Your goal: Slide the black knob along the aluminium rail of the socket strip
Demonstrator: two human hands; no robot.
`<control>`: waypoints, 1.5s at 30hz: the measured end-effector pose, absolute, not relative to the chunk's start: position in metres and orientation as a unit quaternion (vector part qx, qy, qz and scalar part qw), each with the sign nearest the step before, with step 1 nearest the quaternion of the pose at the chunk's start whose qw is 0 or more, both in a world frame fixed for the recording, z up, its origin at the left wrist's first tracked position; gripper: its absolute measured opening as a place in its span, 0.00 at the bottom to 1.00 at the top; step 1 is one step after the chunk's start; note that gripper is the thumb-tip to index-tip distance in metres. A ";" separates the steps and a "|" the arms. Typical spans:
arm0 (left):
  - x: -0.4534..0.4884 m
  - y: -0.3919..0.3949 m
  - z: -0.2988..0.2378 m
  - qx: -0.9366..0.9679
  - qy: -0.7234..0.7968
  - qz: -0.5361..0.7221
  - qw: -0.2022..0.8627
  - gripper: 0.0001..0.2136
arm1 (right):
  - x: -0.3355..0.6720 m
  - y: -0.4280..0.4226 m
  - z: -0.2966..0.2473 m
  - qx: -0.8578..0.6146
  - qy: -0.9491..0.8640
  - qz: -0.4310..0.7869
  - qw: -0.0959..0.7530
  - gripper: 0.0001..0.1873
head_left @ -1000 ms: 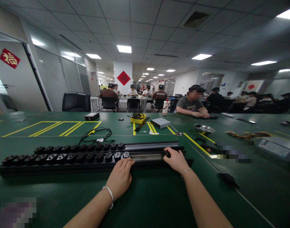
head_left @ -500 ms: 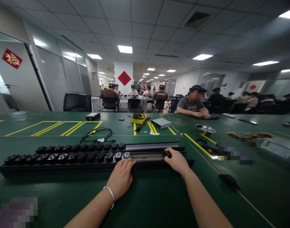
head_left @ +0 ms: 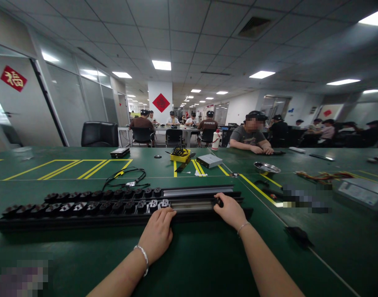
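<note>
On the green bench (head_left: 189, 270), toward its near edge, a long black front rail (head_left: 68, 222) lay crosswise, just before a similar rear rail (head_left: 198, 192). Many black blocks (head_left: 92, 207) sat in a row along the left part of the front rail, and a bare groove (head_left: 191, 205) ran on from the last of them toward its right end. The left hand (head_left: 157, 232) rested at the front rail's near edge, just beside the last blocks, its fingers close together and bent; whether they pinched the rail or only lay on it could not be told. Near the right end, the right hand (head_left: 230, 211) had its fingers drawn narrow around a small black piece (head_left: 219, 201) at the groove.

The step in hand seemed to be steadying the front rail with one hand while handling that piece with the other. Moving it further would likely call for a straight, level push along the groove, with the rail kept from sliding.

Against the picture just before, both hands had kept their places and the row looked unchanged; only the whole view had shifted slightly.
</note>
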State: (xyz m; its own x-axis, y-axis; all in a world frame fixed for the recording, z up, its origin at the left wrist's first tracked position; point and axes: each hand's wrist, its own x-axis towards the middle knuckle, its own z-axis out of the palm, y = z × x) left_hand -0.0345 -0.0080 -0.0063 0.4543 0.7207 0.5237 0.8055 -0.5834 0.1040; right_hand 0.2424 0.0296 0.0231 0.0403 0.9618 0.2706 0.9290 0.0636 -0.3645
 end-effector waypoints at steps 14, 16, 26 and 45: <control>-0.035 -0.009 -0.006 -0.848 -0.449 -0.267 0.086 0.22 | 0.241 0.031 0.020 -0.685 -0.685 0.015 0.247 0.15; -0.034 -0.009 -0.006 -0.849 -0.449 -0.265 0.085 0.22 | 0.241 0.031 0.021 -0.690 -0.682 0.018 0.242 0.15; -0.034 -0.008 -0.006 -0.849 -0.443 -0.275 0.086 0.23 | 0.241 0.032 0.021 -0.688 -0.684 0.015 0.242 0.14; -0.034 -0.007 -0.007 -0.848 -0.447 -0.270 0.087 0.23 | 0.239 0.030 0.023 -0.706 -0.666 0.027 0.237 0.15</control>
State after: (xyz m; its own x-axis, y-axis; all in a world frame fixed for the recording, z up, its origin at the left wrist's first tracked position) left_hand -0.0343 -0.0074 -0.0070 0.4548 0.7112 0.5360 0.8056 -0.5851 0.0929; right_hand 0.2393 0.0298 0.0235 0.1104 0.9542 0.2781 0.9284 0.0009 -0.3716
